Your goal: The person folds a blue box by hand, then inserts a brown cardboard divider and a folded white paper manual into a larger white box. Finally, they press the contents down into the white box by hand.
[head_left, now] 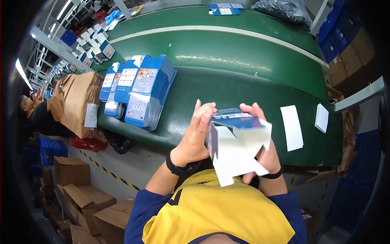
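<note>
Between my two hands, over the near edge of the green work table, is a blue and white carton [239, 138]. It is unfolded into a box shape, and its white inner flaps stand open toward me. My left hand [197, 136] presses along the carton's left side, fingers pointing up and away. My right hand [266, 152] holds the right side, its fingers partly hidden behind the panel. To the left lies a thick stack of flat blue cartons [146, 93], with a smaller stack [113, 89] beside it. White paper sheets [291, 128] lie to the right of the carton.
A folded white paper stack [321, 118] sits near the table's right end. Left of the table stands a large brown paper sack [79, 101], a person behind it. Made-up boxes [101, 51] crowd the far left of the conveyor [211, 49]. Cardboard boxes [87, 199] stand on the floor.
</note>
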{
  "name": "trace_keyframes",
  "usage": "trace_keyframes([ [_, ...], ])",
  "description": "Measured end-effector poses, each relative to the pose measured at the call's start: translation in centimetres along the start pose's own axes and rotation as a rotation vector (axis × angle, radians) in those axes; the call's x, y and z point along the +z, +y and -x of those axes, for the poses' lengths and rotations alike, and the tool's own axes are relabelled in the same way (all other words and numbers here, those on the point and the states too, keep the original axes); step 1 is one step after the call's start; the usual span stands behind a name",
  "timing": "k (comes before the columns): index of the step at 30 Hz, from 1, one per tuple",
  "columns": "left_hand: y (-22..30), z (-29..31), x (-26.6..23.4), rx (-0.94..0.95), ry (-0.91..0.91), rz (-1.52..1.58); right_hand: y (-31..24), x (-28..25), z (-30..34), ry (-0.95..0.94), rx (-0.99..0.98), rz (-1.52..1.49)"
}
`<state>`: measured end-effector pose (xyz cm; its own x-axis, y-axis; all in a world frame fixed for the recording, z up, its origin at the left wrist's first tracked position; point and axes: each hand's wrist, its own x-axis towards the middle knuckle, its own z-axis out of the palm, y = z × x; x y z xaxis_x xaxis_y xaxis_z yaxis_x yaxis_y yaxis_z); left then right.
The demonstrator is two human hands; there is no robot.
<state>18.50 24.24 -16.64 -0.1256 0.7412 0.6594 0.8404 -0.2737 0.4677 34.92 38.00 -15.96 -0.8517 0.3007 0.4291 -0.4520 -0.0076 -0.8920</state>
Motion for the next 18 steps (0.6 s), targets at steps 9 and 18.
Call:
trace_keyframes([
  [9, 1.3, 0.4, 0.0, 0.006, 0.022, 0.217, -1.0, 0.8, 0.2, 0.215, -0.006, 0.162],
  [18, 2.6, -0.4, 0.0, 0.061, -0.016, 0.221, -0.7, 1.4, 0.0, 0.172, -0.145, -0.477],
])
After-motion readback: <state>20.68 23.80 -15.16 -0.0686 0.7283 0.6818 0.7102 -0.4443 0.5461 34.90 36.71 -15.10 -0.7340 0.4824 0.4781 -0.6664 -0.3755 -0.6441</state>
